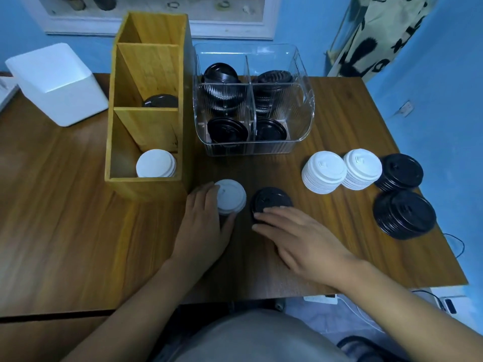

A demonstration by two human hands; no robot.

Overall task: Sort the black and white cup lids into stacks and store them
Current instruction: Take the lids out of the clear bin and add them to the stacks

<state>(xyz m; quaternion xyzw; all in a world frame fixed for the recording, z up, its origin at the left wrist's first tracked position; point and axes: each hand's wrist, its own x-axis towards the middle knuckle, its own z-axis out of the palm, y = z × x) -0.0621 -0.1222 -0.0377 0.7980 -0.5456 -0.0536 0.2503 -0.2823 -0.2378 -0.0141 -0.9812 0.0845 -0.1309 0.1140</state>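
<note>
Gripping white lid stack (231,195), left hand (206,223) curls round it; wooden organizer's white-lid compartment (120,163) near, ahead-left of grip. Right hand (300,239) uncurled, resting on black lid stack (270,198).

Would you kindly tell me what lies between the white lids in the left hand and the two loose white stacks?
In the head view, a small black lid stack, touched by the right hand.

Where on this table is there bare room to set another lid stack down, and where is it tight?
Widest bare patch: the table left of the left hand, in front of the wooden organizer and white box. A smaller strip lies between the right hand and the black stacks. Crowded: the right end, where white stacks and black stacks bunch together.
</note>
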